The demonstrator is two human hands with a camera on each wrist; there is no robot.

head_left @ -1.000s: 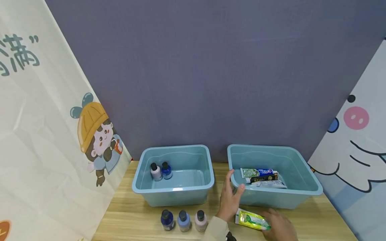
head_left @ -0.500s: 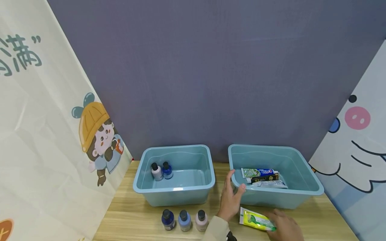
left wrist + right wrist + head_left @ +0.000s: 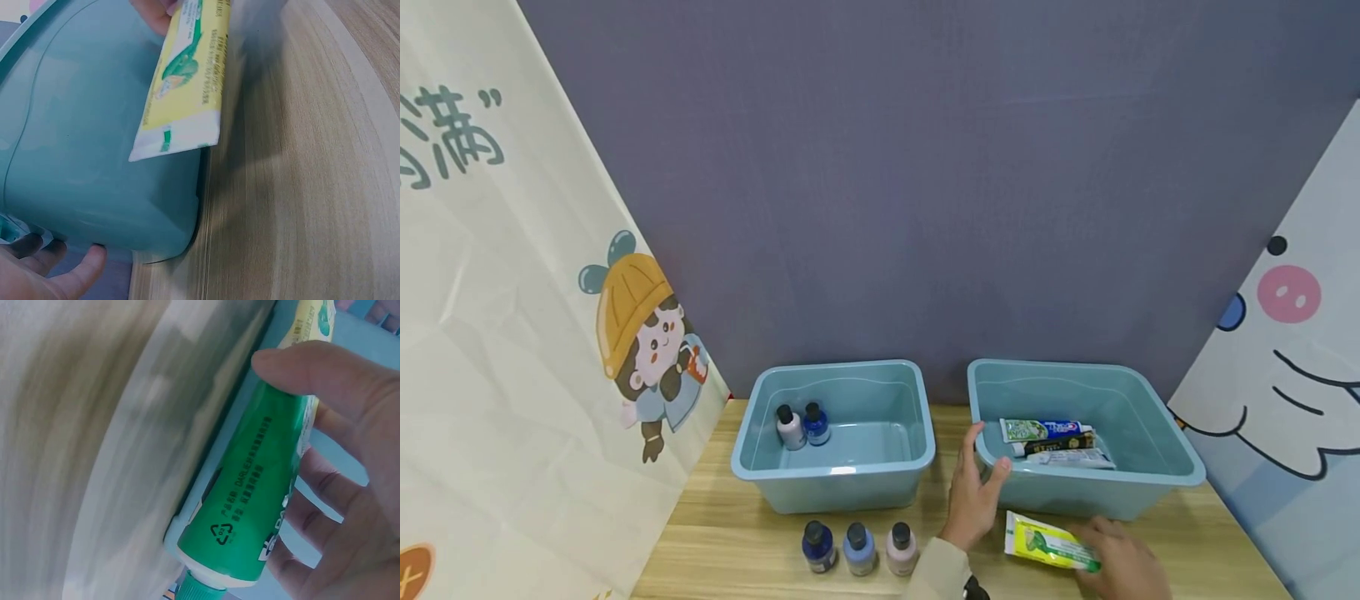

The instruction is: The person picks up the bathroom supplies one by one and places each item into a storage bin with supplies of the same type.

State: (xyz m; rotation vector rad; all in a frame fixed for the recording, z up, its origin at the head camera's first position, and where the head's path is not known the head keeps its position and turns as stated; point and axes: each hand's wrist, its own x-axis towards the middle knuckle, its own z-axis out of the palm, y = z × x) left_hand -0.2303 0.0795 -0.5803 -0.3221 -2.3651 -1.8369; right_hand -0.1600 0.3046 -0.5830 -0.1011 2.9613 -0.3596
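My right hand (image 3: 1122, 560) grips a yellow and green toothpaste tube (image 3: 1048, 543) by its capped end, thumb on one face and fingers behind. In the right wrist view, the green cap (image 3: 200, 589) points down. The left wrist view has the tube's flat white end (image 3: 178, 136) in front of the bin wall, held off the table. My left hand (image 3: 973, 500) touches the front left corner of the right blue bin (image 3: 1075, 492), thumb at the front rim and fingers along the side. Several toothpaste tubes (image 3: 1051, 445) lie inside that bin.
Left of it stands a second blue bin (image 3: 842, 492) with a pale bottle (image 3: 790, 429) and a blue bottle (image 3: 816, 427) inside. Three black-capped bottles (image 3: 859, 550) stand in a row on the wooden table (image 3: 715, 533). A dark wall rises behind the bins.
My right hand and the toothpaste tube have shifted to the right and slightly nearer the bin. The left hand keeps its place on the bin's corner.
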